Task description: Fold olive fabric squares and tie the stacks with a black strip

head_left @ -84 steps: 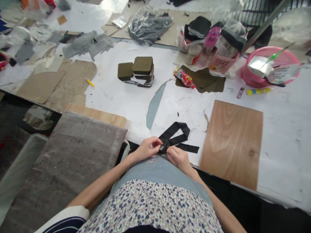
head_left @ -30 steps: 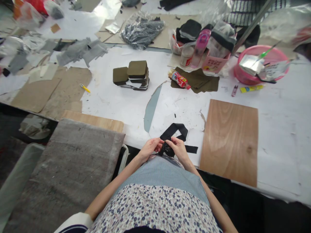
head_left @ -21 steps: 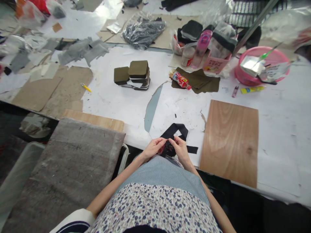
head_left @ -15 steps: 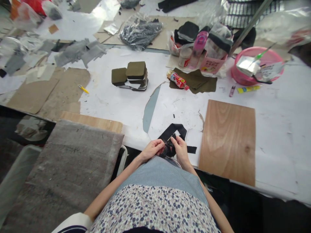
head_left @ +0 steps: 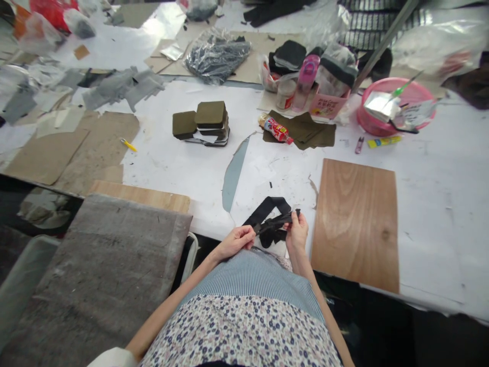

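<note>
A black fabric strip (head_left: 273,223) stretches between my hands at the table's front edge, bunched and folded in places. My left hand (head_left: 240,238) pinches its left end, fingers closed. At the other end, my right hand (head_left: 297,232) grips the strip, and a short black tip pokes out above the thumb. Behind them a wider black band (head_left: 267,206) lies bent on the white paper. Some dark material hangs below the stretched strip; how it joins on cannot be made out.
To the right lies a wooden board (head_left: 355,224). Olive fabric stacks (head_left: 211,114) and a red bottle (head_left: 275,128) sit farther back, near a pink basin (head_left: 397,84). A grey-covered board (head_left: 114,255) is at the left, with a yellow pen (head_left: 129,145) beyond it.
My right hand has moved right, away from the left one, and the black strip is now drawn out between them. The view has shifted slightly.
</note>
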Demonstrator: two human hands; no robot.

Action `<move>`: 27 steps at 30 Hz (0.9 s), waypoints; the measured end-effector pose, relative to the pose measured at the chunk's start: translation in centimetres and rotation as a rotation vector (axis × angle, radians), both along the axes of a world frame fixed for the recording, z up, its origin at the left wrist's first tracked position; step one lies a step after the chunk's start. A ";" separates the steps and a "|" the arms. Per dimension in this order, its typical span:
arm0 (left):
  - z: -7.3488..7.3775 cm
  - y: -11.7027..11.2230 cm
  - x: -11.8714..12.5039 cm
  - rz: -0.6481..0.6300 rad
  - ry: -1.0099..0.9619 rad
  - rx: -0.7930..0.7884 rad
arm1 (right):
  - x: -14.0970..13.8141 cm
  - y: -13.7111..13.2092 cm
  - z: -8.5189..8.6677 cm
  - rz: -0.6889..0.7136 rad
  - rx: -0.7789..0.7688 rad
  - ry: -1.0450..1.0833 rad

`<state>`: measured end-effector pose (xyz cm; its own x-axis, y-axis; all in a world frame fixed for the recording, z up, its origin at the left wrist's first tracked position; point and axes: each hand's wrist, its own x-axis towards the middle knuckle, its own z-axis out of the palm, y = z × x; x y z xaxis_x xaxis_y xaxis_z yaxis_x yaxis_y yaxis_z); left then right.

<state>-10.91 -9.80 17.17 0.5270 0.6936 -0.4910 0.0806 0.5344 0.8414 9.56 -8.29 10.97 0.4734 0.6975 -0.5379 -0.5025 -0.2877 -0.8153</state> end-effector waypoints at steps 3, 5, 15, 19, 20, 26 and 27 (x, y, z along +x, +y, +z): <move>0.1 -0.3 -0.6 0.006 -0.042 -0.018 | 3.9 0.8 -0.8 -0.128 -0.003 -0.064; 0.2 -0.5 -0.8 0.001 -0.053 -0.018 | 6.6 1.2 -1.0 -0.208 0.001 -0.109; 0.7 1.5 -0.3 0.024 -0.048 0.026 | 10.7 2.7 2.2 0.029 0.228 0.082; 0.8 2.1 0.4 0.009 -0.047 0.022 | 2.8 0.4 1.7 0.648 0.185 0.165; 1.0 2.2 0.6 0.013 -0.058 0.015 | 0.6 -0.3 1.2 0.772 0.165 0.127; 3.4 4.2 -2.1 0.506 -0.342 0.011 | 0.3 -0.9 -1.2 0.590 -0.062 -0.100; 3.9 4.9 -3.4 0.647 -0.395 -0.002 | 2.7 -0.6 -1.1 0.505 -0.073 -0.138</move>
<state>-14.29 -4.93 21.10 0.1519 0.9237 -0.3516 -0.5566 0.3739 0.7419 12.24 -8.85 9.87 0.1580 0.8202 -0.5498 -0.1766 -0.5243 -0.8330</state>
